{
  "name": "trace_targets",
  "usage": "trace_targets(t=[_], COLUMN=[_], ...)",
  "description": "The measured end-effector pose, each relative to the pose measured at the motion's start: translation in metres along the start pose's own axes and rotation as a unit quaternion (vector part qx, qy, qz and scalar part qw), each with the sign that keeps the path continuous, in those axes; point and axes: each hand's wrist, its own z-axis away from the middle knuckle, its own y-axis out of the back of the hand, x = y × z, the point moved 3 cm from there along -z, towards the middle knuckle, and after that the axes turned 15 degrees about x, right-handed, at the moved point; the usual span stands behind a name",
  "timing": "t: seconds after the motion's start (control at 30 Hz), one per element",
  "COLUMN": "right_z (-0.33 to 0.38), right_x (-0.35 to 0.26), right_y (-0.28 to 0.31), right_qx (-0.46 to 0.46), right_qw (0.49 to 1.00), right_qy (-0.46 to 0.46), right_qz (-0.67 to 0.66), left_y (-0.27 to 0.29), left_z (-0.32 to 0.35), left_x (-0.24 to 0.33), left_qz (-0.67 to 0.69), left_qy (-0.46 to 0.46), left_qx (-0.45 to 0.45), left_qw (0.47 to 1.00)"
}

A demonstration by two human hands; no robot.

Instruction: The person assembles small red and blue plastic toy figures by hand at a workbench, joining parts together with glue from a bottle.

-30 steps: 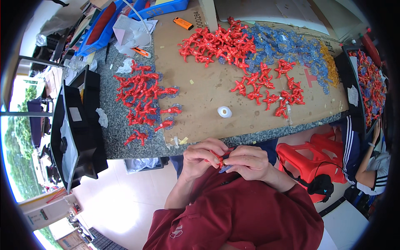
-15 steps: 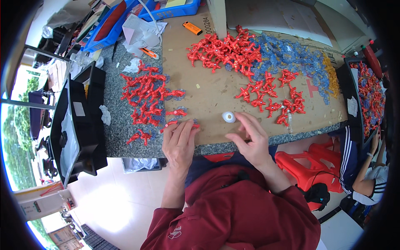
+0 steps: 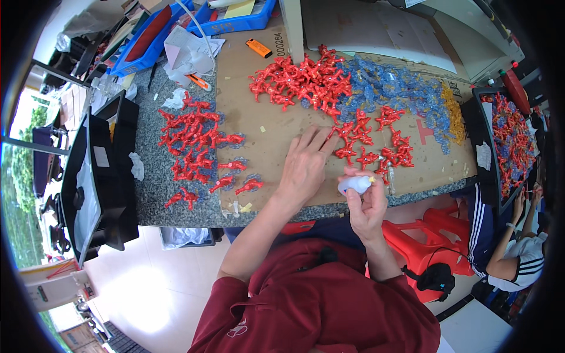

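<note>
My right hand (image 3: 369, 212) is closed around a small white squeeze bottle (image 3: 352, 186), held tilted with its yellowish tip to the right. My left hand (image 3: 305, 170) reaches across the cardboard. Its fingers are extended and a little apart, with the fingertips beside the nearest of a loose group of small red plastic figures (image 3: 366, 157); whether they touch one is hard to see. At the left, several rows of red figures with clear bluish parts (image 3: 197, 135) lie on the grey speckled tabletop and the cardboard edge. One such figure (image 3: 249, 185) lies nearest my left forearm.
Behind the loose figures are a big red heap (image 3: 300, 82), a pile of clear blue parts (image 3: 394, 88) and yellow parts (image 3: 454, 117). An orange cutter (image 3: 259, 48) lies farther back. Black bins flank the table; another person's arms (image 3: 512, 235) show at far right.
My right hand has picked up the white bottle that was standing on the cardboard. My left hand has left a red figure at the left-hand rows and moved right toward the loose red group.
</note>
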Motion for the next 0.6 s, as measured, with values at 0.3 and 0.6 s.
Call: trace_targets(t=[0.3, 0.6], right_z=[0.006, 0.024], right_x=[-0.002, -0.005], right_y=[0.001, -0.021], right_qx=[-0.014, -0.026], right_qw=[0.997, 0.997], right_qy=[0.009, -0.056], right_qz=[0.07, 0.048], left_y=[0.043, 0.056], left_z=[0.044, 0.093], left_x=[0.01, 0.027], left_qz=[0.297, 0.468], left_qy=[0.325, 0.445], left_qx=[-0.041, -0.051], left_qw=[0.897, 0.762])
